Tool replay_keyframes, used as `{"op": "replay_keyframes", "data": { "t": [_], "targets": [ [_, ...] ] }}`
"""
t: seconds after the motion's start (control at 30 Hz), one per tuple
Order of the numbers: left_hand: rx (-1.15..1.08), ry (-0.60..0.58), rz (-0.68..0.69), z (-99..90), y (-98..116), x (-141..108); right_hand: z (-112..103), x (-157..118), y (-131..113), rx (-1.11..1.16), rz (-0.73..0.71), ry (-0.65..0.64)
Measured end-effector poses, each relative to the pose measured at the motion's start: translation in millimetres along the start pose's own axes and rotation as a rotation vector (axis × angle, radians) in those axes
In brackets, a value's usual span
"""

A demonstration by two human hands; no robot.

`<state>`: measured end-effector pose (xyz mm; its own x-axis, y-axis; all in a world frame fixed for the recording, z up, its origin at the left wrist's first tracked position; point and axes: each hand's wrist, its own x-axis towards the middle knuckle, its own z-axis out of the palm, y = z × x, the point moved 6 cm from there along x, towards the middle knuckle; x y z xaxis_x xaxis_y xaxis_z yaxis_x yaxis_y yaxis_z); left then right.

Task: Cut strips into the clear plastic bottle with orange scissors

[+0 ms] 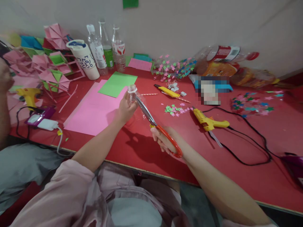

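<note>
Bottle piece (132, 89), mid-frame, clamped in the left hand (126, 110), seems mid-trim; the right hand (162, 140) grips scissors (147, 113); another cut calls for steadiness.

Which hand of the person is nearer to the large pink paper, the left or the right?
Left. The left hand is at the right edge of the pink paper; the right hand is farther to the right, holding the scissors.

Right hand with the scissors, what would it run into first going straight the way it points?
Led by the scissors, the right hand would likely meet the clear bottle top in the left hand; the blades overlap it in view, but contact is unclear.
</note>
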<state>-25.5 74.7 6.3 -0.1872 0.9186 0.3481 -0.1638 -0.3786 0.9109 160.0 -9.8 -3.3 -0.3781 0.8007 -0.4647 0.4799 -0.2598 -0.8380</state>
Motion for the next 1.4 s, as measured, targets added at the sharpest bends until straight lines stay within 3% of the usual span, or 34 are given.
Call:
{"op": "replay_keyframes", "data": {
  "t": [0.2, 0.3, 0.37, 0.6, 0.8, 1.03, 1.23, 1.4],
  "targets": [
    [-0.049, 0.088, -0.082, -3.7, -3, 6, 1, 1, -3, 0.080, -0.107, -0.093],
    [-0.081, 0.229, -0.124, -16.6, -6, 11, 0, -3, -7, 0.094, -0.122, -0.124],
    [-0.145, 0.279, -0.148, -22.1, -8, 12, -5, -4, -10, 0.103, -0.128, -0.080],
    [-0.237, 0.016, -0.304, -2.8, -13, 4, -24, 6, -4, 0.078, -0.052, 0.146],
    [-0.281, -0.003, -0.341, -0.5, -14, 3, -23, 9, -2, 0.014, -0.036, 0.160],
    [-0.391, -0.154, -0.414, 6.1, -10, 1, -21, 9, -2, 0.014, -0.044, 0.158],
    [-0.307, -0.144, -0.426, 7.8, -11, 0, -22, 8, -3, -0.015, -0.034, 0.164],
    [-0.363, -0.103, -0.487, 8.1, -14, -2, -22, 7, -4, -0.065, -0.062, 0.145]
  ]
}}
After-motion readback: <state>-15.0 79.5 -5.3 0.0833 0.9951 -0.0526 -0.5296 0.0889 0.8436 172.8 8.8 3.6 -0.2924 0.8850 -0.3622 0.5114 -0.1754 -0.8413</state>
